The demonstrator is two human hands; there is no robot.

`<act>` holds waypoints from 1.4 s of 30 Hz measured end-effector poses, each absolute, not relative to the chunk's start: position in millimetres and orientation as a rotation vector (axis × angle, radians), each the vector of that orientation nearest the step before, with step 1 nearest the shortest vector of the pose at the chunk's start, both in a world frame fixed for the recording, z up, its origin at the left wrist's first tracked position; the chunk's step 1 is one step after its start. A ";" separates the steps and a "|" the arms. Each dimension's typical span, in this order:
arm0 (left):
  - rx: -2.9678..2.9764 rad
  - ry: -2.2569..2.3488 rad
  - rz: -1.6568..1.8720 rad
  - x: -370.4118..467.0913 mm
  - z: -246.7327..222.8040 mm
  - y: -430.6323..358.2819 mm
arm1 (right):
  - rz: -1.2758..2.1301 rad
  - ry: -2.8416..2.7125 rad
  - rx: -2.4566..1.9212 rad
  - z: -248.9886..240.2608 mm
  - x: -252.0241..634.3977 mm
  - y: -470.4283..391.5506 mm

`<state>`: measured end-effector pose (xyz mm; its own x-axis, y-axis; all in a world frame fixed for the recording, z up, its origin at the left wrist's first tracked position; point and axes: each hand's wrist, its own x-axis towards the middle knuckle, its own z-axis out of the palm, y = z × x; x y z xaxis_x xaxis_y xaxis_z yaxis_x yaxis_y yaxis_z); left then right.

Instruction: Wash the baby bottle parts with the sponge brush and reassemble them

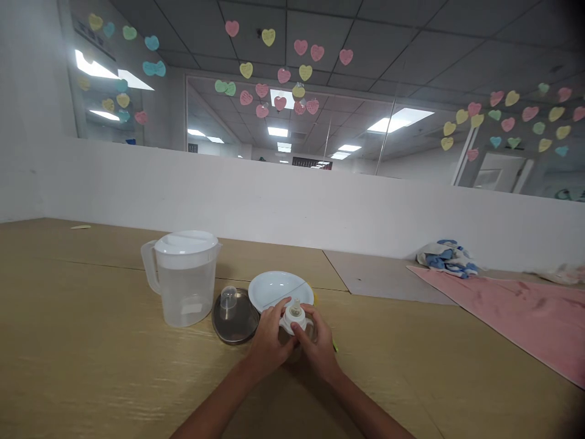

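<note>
Between my two hands is a baby bottle (pixel 296 313) with a white collar, a clear teat on top and white side handles. My left hand (pixel 269 338) is closed round its left side, and my right hand (pixel 322 344) grips it from the right, thumb on the collar. The lower part of the bottle is mostly hidden by my fingers. Just behind it sits a white bowl (pixel 269 286) with a thin straight stick or rod across it. To the left, a clear dome cap (pixel 228 297) rests on a dark metal tray (pixel 240 329).
A translucent lidded pitcher (pixel 187 292) stands left of the tray. Something yellow-green shows partly behind my right hand. At the right lie a pink cloth (pixel 516 311) and a crumpled blue-and-white cloth (pixel 448 258). A white wall (pixel 274 201) with windows above closes off the table's back.
</note>
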<state>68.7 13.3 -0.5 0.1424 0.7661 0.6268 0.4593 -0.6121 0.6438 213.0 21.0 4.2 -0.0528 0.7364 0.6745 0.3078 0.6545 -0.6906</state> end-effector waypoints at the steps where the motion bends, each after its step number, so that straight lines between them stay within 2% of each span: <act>1: 2.125 1.178 1.459 68.5 -0.3 13.1 | 0.449 -1.626 -0.884 3.8 212.9 20.9; 7: 2.154 1.173 1.423 67.2 3.7 12.2 | 0.592 -1.682 -0.797 1.2 215.5 17.1; 16: 2.265 1.121 1.473 68.2 -0.6 15.0 | 0.311 -1.664 -0.854 -2.0 212.7 14.7; 31: 2.073 1.094 1.446 66.9 7.3 15.0 | 0.387 -1.518 -0.952 -2.1 206.8 15.8; 42: 2.244 1.101 1.377 60.6 5.6 15.7 | 0.341 -1.603 -0.897 1.0 207.8 12.7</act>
<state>60.6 15.7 5.6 0.2525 0.7314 0.6335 0.4570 -0.6673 0.5881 207.8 12.7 1.0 0.0050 0.7072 0.7070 0.3585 0.6587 -0.6615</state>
